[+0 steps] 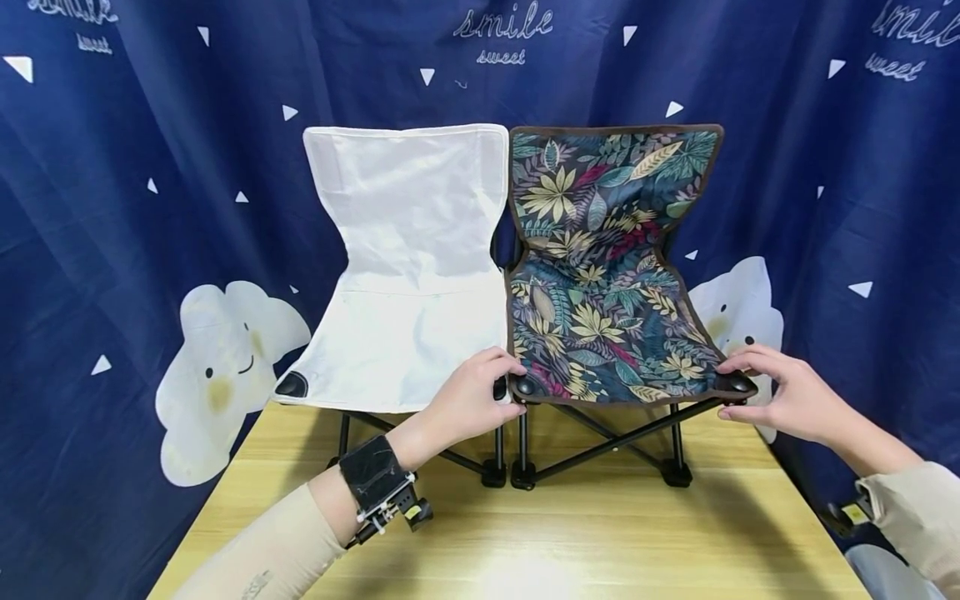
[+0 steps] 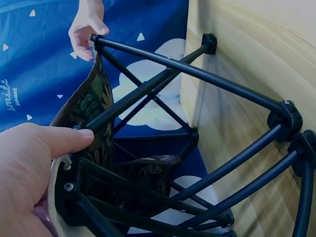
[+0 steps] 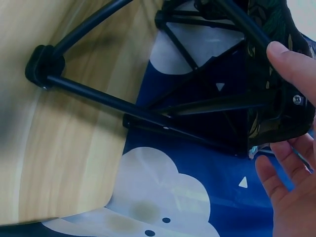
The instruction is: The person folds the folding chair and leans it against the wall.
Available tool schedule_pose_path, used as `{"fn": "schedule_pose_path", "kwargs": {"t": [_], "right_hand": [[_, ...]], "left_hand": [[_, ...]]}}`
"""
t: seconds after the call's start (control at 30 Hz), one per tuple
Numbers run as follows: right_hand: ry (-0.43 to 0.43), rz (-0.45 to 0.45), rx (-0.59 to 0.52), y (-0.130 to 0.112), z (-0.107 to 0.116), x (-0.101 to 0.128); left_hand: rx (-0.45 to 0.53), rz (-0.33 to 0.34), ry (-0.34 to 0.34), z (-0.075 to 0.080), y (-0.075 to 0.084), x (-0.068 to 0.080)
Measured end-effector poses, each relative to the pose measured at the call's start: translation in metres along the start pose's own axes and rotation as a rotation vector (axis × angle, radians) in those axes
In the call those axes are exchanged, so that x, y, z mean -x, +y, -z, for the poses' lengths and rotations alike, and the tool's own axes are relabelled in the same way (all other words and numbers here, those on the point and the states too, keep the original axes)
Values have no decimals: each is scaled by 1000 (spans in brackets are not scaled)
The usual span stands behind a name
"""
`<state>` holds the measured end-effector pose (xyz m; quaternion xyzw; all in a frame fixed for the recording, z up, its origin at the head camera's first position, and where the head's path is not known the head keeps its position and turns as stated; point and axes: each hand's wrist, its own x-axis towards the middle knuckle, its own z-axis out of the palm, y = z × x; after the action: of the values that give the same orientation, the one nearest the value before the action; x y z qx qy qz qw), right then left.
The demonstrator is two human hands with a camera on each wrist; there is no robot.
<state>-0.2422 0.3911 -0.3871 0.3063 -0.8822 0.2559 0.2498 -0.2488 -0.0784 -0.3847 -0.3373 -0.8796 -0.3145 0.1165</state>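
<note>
Before a blue curtain (image 1: 247, 75), left hand (image 1: 472, 393) and right hand (image 1: 798, 398) grip front corners of the patterned chair (image 1: 607, 308) between them.

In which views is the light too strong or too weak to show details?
Head view: glare bleaches the table near the bottom edge, and the white chair has a washed-out seat; left wrist view: the patterned chair is in deep shade; right wrist view: the black frame almost merges with shaded fabric.

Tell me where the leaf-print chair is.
In the head view, the leaf-print chair stands right of centre on the wooden table, just right of the white chair, with the left hand and right hand at its front corners.
</note>
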Motion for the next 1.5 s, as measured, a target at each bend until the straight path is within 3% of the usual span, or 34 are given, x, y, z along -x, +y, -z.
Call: {"fn": "schedule_pose_path", "kwargs": {"t": [0.4,0.8,1.27,1.5], "right_hand": [[27,71,-25,3,-3,0],[58,39,40,1,-2,3],[115,27,-24,-3,-5,2],[117,17,0,-4,-5,2]], "left_hand": [[-15,24,31,-4,1,0],[-42,7,48,-5,1,-1],[-93,46,21,-2,7,-3],[-100,22,37,-3,6,-3]]}}
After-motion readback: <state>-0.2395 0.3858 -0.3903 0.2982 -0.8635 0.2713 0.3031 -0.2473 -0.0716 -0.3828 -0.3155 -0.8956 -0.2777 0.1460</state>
